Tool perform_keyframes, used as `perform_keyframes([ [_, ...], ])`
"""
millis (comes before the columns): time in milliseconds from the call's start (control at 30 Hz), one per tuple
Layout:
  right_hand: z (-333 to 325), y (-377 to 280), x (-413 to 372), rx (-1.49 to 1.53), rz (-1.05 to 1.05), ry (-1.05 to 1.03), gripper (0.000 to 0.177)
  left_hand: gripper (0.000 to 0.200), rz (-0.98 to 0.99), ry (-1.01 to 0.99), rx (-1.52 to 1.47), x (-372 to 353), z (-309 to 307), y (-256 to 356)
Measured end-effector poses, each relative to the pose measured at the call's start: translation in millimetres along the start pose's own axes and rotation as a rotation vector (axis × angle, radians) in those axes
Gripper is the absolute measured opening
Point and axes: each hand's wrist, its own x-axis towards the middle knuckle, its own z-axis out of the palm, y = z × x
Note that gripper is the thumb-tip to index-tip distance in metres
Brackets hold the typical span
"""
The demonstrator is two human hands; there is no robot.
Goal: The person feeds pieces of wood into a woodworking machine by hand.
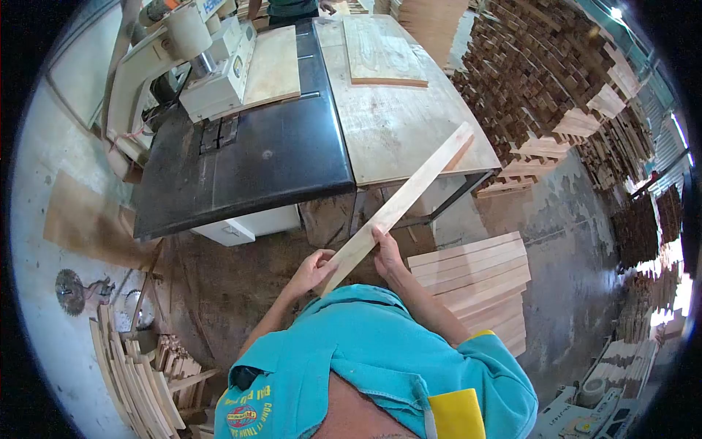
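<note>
A long pale wooden board (398,201) slants from my waist up to the right, its far end over the corner of the wooden side table (395,139). My left hand (314,269) grips the board's left edge near my body. On its right edge, a little farther along, my right hand (385,249) is closed around it with the thumb on top. A strip of darker wood (459,154) shows beside the board's far end. The near end of the board is hidden against my shirt.
A saw table with a black top (278,161) stands ahead, carrying a power feeder (219,69). Another panel (380,47) lies on the side table; a person (292,9) stands behind. Stacked boards (475,278) are at my right, more planks (135,373) lean lower left.
</note>
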Motion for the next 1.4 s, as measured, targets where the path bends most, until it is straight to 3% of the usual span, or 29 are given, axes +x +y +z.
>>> perform_keyframes([
  [133,-20.9,-11.5,22.9,-0.184,-0.028,0.146,0.031,0.047,-0.093,0.087,-0.146,2.4,-4.7,-44.6],
  [167,-23.9,-20.7,26.6,-0.228,-0.156,0.141,0.029,0.047,-0.091,0.099,-0.144,-6.0,-8.9,-48.7],
  [233,-40.6,-53.4,52.1,-0.415,-0.247,0.172,0.026,0.045,-0.287,0.252,-0.349,-33.4,-17.5,-57.8],
  [267,-26.5,-87.4,46.3,-0.481,-0.24,0.27,0.024,0.045,-0.296,0.277,-0.354,-47.2,-21.6,-66.6],
  [300,-63.1,-92.2,88.6,-0.313,-0.297,0.148,0.023,0.044,-0.307,0.337,-0.361,-61.4,-25.0,-75.9],
  [333,-78.4,-115.7,103.4,-0.555,-0.419,0.162,0.019,0.043,-0.319,0.395,-0.368,-75.3,-27.7,-83.8],
  [367,-81.6,-149.3,115.1,-0.86,-0.328,0.277,0.017,0.043,-0.329,0.419,-0.374,-88.1,-29.5,-89.6],
  [400,-109.4,-167.9,133.9,-1.037,-0.401,0.239,0.023,0.042,-0.352,0.478,-0.385,-100.1,-29.7,-93.9],
  [467,-94.3,-209.5,133.8,-1.131,-0.373,0.375,0.026,0.042,-0.418,0.571,-0.372,-117.9,-29.0,-93.9],
  [500,-135.7,-214.4,175.6,-1.217,-0.493,0.401,0.035,0.042,-0.421,0.592,-0.382,-124.3,-28.6,-95.9],
  [533,-119.9,-232.1,166.7,-1.327,-0.368,0.489,0.045,0.042,-0.424,0.638,-0.407,-130.3,-27.9,-98.2],
  [567,-119.9,-241.1,171.0,-1.419,-0.427,0.517,0.049,0.043,-0.426,0.682,-0.432,-133.6,-25.6,-99.2],
  [733,-131.0,-263.6,213.7,-1.638,-0.375,0.662,0.043,0.043,-0.402,0.735,-0.412,-129.2,-21.5,-72.0],
  [867,-129.0,-281.1,233.4,-1.644,-0.332,0.692,0.04,0.043,-0.384,0.715,-0.307,-120.4,-30.3,-70.5],
  [1067,-142.8,-284.8,253.7,-1.725,-0.359,0.713,0.05,0.041,-0.387,0.704,-0.238,-108.1,-35.4,-50.7],
  [1133,-140.8,-279.4,251.0,-1.718,-0.46,0.76,0.051,0.041,-0.391,0.685,-0.243,-103.2,-34.8,-47.9],
  [1167,-128.6,-274.6,239.8,-1.72,-0.462,0.759,0.051,0.04,-0.396,0.67,-0.251,-101.3,-33.9,-47.0],
  [1233,-70.5,-261.5,192.0,-1.746,-0.807,0.774,0.056,0.04,-0.395,0.664,-0.235,-95.5,-34.1,-44.6],
  [1267,-66.3,-251.4,191.6,-1.754,-0.813,0.76,0.056,0.04,-0.397,0.655,-0.215,-93.7,-33.7,-44.3],
  [1333,-61.3,-227.1,188.8,-1.66,-1.458,0.374,0.049,0.04,-0.39,0.645,-0.214,-92.4,-33.6,-51.0],
  [1400,-24.6,-196.6,159.8,-1.577,-1.17,0.212,0.041,0.04,-0.378,0.623,-0.207,-94.0,-39.3,-50.9],
])
